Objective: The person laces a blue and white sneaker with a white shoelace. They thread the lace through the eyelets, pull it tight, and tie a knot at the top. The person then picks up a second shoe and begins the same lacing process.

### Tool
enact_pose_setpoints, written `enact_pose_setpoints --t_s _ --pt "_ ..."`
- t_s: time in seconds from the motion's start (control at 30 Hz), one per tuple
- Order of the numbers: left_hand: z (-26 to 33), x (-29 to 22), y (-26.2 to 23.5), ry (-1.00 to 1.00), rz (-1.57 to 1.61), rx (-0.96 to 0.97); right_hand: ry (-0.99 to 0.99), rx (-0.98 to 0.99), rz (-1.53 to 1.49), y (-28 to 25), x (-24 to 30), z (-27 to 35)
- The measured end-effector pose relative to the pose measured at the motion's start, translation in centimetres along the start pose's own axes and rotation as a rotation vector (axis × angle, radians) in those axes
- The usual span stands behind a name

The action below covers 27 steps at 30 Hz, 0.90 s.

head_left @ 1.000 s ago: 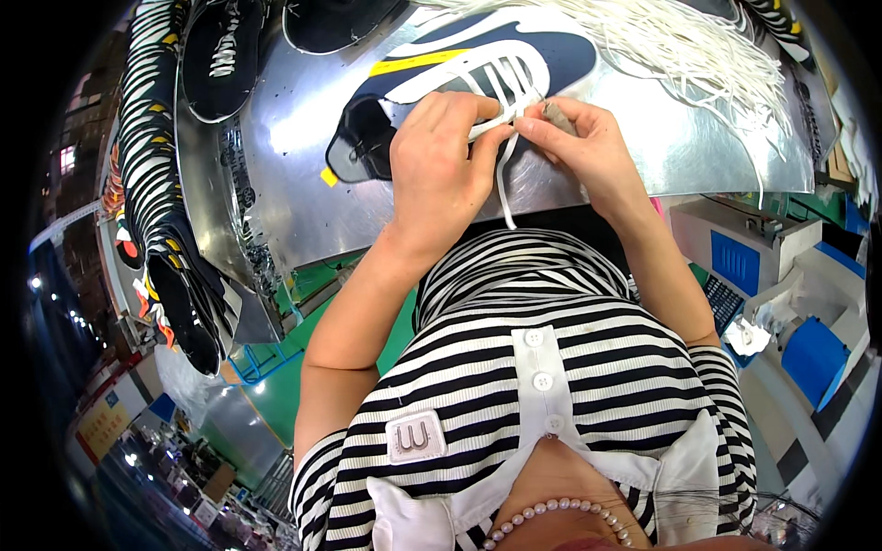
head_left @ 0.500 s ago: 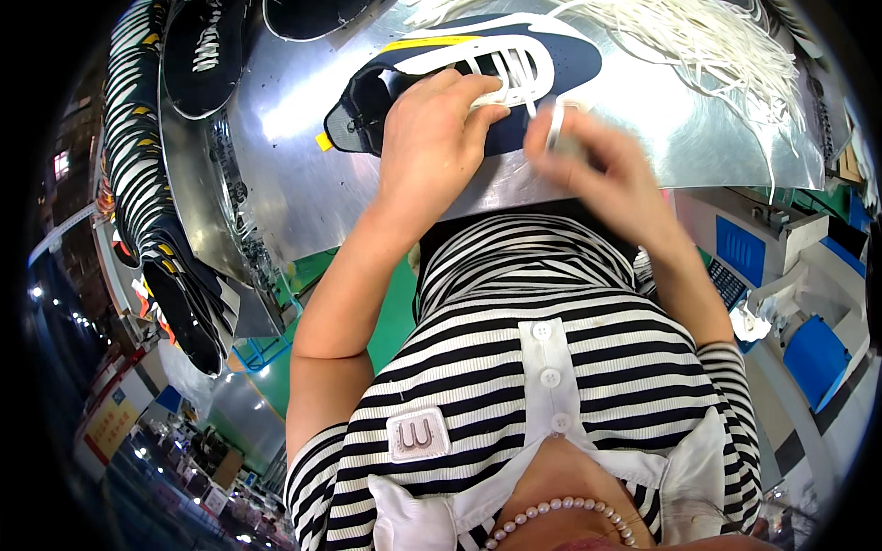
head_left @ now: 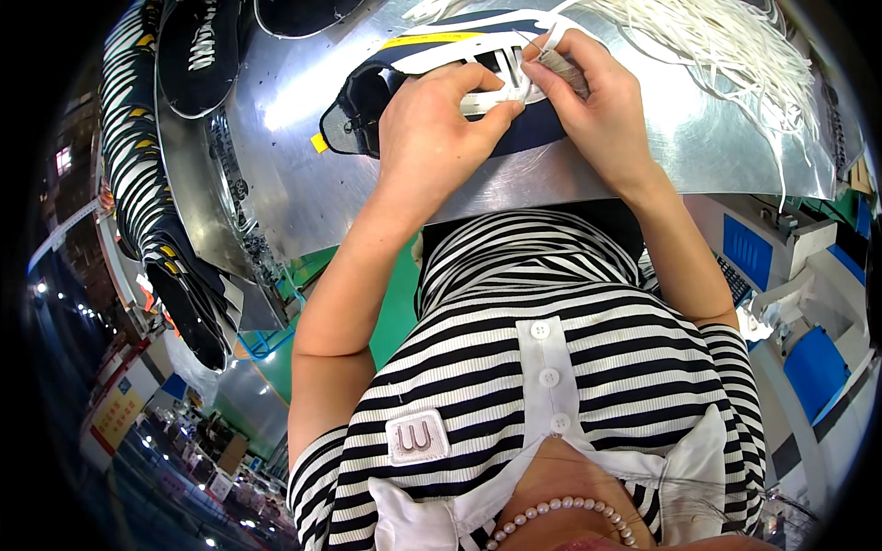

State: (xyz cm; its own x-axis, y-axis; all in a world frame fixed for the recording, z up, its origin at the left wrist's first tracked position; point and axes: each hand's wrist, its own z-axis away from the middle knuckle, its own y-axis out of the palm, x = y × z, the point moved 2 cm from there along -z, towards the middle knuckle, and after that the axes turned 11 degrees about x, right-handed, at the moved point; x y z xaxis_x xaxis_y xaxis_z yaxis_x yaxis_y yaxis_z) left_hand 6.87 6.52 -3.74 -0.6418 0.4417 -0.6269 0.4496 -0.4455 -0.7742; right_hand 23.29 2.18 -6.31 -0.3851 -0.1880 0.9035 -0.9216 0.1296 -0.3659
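A navy shoe upper (head_left: 537, 129) with white trim and a yellow stripe lies on its side on the metal table, its dark heel end to the left. My left hand (head_left: 441, 119) grips it at the lacing opening, thumb and fingers closed on the white eyelet edge. Close by, my right hand (head_left: 597, 101) is closed around a thin-pointed tool (head_left: 562, 72) with a grey-brown wrapped handle, over the eyelet rows. White lace (head_left: 553, 37) runs up by the right fingertips; whether they pinch it too is hard to see.
A heap of loose white laces (head_left: 707, 64) spreads over the table's (head_left: 496, 195) back right. Dark shoe uppers (head_left: 197, 60) lie at the far left, beside a long stacked row of others (head_left: 138, 138). Grey equipment with blue panels (head_left: 749, 248) stands right of the table.
My right hand has moved up and left from beside the shoe onto its eyelets, and the wrapped handle now shows clearly. The left hand keeps its hold, with its thumb slightly further right.
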Motion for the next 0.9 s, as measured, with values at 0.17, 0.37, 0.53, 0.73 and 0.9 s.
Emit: enact_pose_setpoints --t_s 0.17,0.37,0.53,0.73,0.9 --pt "-0.2 0.0 -0.1 -0.009 -0.066 0.008 0.247 0.107 -0.090 -1.6 1.0 2.9" --pt "0.0 0.3 0.3 0.064 -0.045 -0.068 0.370 0.218 -0.111 -1.4 1.6 4.8" --pt "0.3 0.1 0.4 0.149 -0.008 -0.050 0.382 0.251 -0.091 -1.4 1.3 4.3" --pt "1.4 -0.1 1.1 0.359 -0.071 -0.121 0.355 0.142 -0.081 1.9 1.3 3.4" --pt "3.5 0.0 0.3 0.384 -0.218 -0.212 0.100 0.389 0.005 -2.5 -0.1 5.0"
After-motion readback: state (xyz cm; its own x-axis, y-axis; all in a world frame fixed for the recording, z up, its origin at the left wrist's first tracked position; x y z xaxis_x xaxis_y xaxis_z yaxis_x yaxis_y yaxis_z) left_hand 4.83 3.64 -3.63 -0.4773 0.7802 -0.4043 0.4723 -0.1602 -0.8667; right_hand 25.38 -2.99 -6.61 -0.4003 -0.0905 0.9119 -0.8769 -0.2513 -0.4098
